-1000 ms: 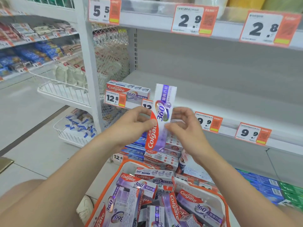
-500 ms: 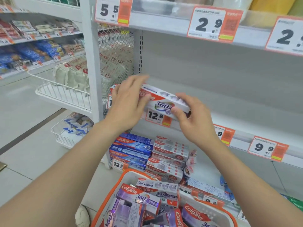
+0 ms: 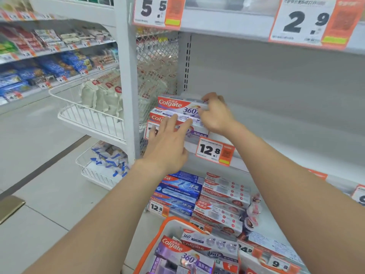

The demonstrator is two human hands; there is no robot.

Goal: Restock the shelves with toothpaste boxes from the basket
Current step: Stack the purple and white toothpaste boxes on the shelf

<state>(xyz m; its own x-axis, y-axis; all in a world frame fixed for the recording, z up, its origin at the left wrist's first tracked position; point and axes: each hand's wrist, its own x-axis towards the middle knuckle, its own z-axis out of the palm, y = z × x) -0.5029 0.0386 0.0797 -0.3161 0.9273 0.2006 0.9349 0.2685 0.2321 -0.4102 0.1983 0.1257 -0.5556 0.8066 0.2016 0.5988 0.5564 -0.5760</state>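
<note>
Toothpaste boxes (image 3: 178, 112), two that I can count, lie stacked flat at the left end of the middle shelf (image 3: 276, 147), just beside the white upright post (image 3: 126, 80). Each has its long axis along the shelf's front edge, with the red Colgate end toward the post and the printed face toward me.

My right hand (image 3: 215, 113) grips the right end of the top box (image 3: 175, 103), fingers curled over it. My left hand (image 3: 167, 143) is spread with the fingers straight, and its fingertips touch the front face of the lower box (image 3: 164, 117).

One 12.8 price tag (image 3: 214, 151) hangs on the shelf's front edge just right of the stack; a second tag is partly hidden behind my left hand.

The orange-rimmed basket (image 3: 158, 232) sits at the bottom edge of the view. Two boxes in it show plainly: a purple one (image 3: 183, 258) nearest me and a pale one (image 3: 209, 244) behind it, both lying roughly crosswise. Others are cut off, so I cannot count them.

On the shelf below, a stack of blue boxes (image 3: 179, 192), at least three, stands touching a stack of red-and-white boxes (image 3: 223, 196) on its right.
</note>
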